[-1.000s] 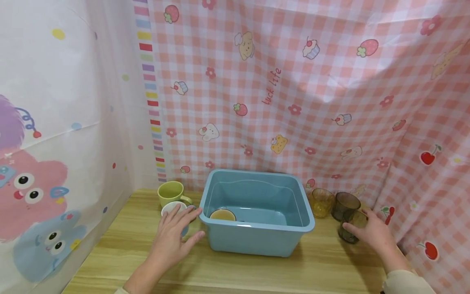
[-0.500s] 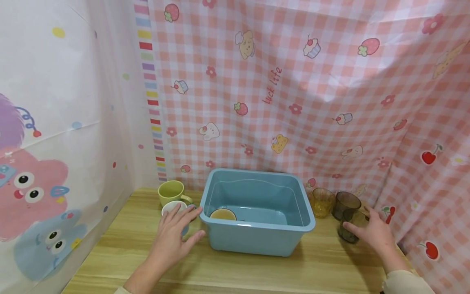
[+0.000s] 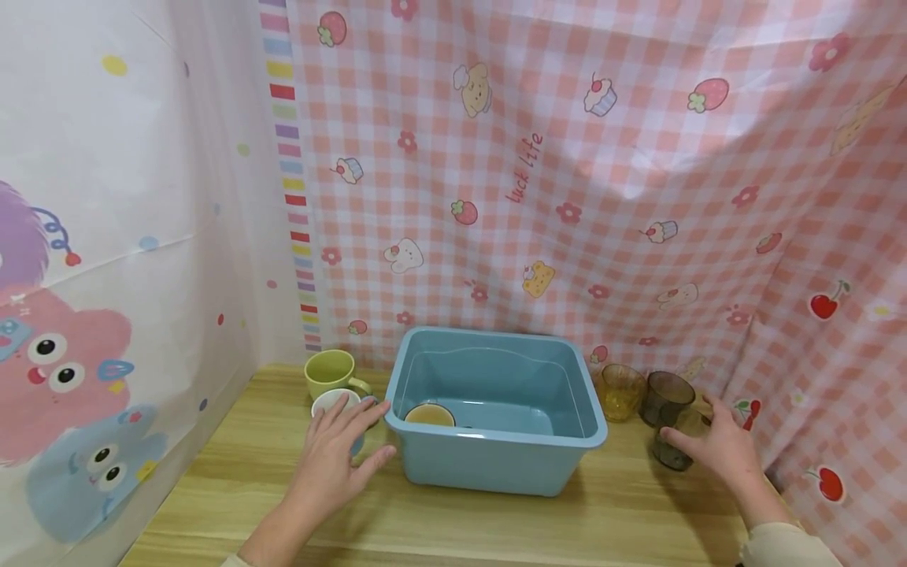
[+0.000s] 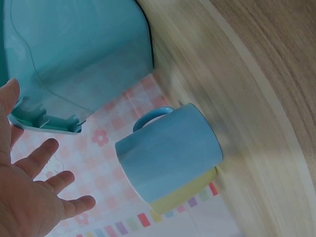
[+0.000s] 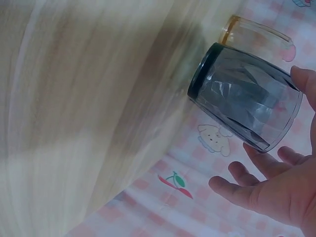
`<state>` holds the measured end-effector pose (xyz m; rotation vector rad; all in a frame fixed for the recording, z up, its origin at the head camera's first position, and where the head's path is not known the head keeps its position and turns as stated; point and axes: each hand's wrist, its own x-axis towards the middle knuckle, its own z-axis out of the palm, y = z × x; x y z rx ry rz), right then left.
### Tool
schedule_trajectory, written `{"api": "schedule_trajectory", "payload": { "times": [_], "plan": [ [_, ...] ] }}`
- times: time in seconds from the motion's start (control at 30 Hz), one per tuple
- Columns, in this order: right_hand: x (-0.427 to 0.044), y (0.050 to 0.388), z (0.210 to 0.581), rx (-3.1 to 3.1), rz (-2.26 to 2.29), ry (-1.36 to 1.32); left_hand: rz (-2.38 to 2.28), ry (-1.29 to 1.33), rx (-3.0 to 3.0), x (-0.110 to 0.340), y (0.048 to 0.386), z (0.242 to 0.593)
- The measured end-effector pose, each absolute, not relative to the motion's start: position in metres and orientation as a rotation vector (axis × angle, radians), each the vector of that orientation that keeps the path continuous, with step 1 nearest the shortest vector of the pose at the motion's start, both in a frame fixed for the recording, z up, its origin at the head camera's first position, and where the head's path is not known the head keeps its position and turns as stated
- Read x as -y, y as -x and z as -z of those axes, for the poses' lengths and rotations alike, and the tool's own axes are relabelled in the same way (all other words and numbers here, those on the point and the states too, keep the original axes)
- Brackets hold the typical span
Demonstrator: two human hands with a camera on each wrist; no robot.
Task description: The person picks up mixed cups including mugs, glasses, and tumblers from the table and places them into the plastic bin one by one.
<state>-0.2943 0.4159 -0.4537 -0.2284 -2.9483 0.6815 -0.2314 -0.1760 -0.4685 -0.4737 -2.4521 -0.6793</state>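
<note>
My left hand (image 3: 327,466) hovers in front of a blue mug (image 4: 170,153) with a white inside, its fingers spread and apart from the mug. Behind that mug stands a yellow-green mug (image 3: 330,373). On the right side, my right hand (image 3: 730,450) holds a dark smoky drinking glass (image 5: 244,96) near the rim, thumb on one side and a finger on the other. The glass stands upright on the table, its lower part (image 3: 669,454) showing below the thumb. A second dark glass (image 3: 666,398) and an amber glass (image 3: 621,392) stand behind it.
Between the hands a blue plastic tub (image 3: 496,465) stands on the wooden table (image 3: 623,512). Inside it, at the front left, shows a cup with a tan inside (image 3: 430,414). A pink checked cloth (image 3: 439,173) hangs behind, a white printed cloth (image 3: 163,260) on the left.
</note>
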Motion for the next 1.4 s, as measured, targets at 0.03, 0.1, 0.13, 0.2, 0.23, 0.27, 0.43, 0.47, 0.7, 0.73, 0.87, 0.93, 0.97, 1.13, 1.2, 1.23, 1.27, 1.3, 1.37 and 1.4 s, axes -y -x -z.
{"api": "schedule_trajectory", "payload": {
  "times": [0.03,0.1,0.13,0.2,0.23,0.27,0.43,0.47,0.7,0.73,0.87,0.93,0.97,1.13,1.2,1.23,1.27,1.3,1.37,1.4],
  "plan": [
    [-0.415,0.293,0.453,2.944,-0.684,0.22,0.681,0.474,2.452,0.176,0.231,0.468],
    [-0.413,0.292,0.45,2.935,-0.688,0.204,0.684,0.473,2.453,0.176,0.23,0.468],
    [-0.411,0.291,0.449,2.927,-0.689,0.193,0.686,0.473,2.454,0.176,0.23,0.468],
    [-0.409,0.289,0.446,2.918,-0.696,0.176,0.688,0.471,2.457,0.176,0.23,0.468],
    [-0.408,0.288,0.444,2.913,-0.699,0.17,0.689,0.47,2.458,0.176,0.23,0.468],
    [-0.406,0.287,0.443,2.91,-0.7,0.166,0.69,0.47,2.458,0.176,0.229,0.469],
    [-0.399,0.283,0.435,2.903,-0.703,0.146,0.693,0.47,2.453,0.176,0.23,0.469],
    [-0.397,0.282,0.433,2.901,-0.701,0.141,0.691,0.471,2.452,0.176,0.23,0.469],
    [-0.386,0.28,0.418,2.908,-0.717,0.087,0.679,0.476,2.443,0.177,0.231,0.469],
    [-0.385,0.28,0.416,2.911,-0.723,0.082,0.678,0.477,2.441,0.177,0.231,0.469],
    [-0.378,0.28,0.407,2.898,-0.738,0.047,0.669,0.482,2.436,0.177,0.231,0.469],
    [-0.375,0.28,0.402,2.905,-0.737,0.041,0.664,0.484,2.436,0.177,0.231,0.469],
    [-0.374,0.281,0.399,2.907,-0.732,0.037,0.659,0.486,2.437,0.177,0.231,0.469],
    [-0.367,0.281,0.383,2.894,-0.732,-0.002,0.64,0.497,2.444,0.178,0.232,0.47],
    [-0.364,0.283,0.376,2.873,-0.734,-0.02,0.632,0.502,2.449,0.179,0.232,0.47],
    [-0.362,0.283,0.373,2.863,-0.73,-0.028,0.628,0.503,2.452,0.179,0.232,0.47],
    [-0.361,0.284,0.37,2.854,-0.722,-0.034,0.622,0.504,2.456,0.179,0.231,0.47],
    [-0.359,0.284,0.366,2.85,-0.712,-0.036,0.617,0.506,2.459,0.18,0.231,0.47],
    [-0.356,0.286,0.358,2.848,-0.697,-0.042,0.606,0.507,2.466,0.18,0.231,0.469],
    [-0.354,0.287,0.354,2.85,-0.689,-0.043,0.602,0.506,2.47,0.18,0.231,0.469]
  ]
}}
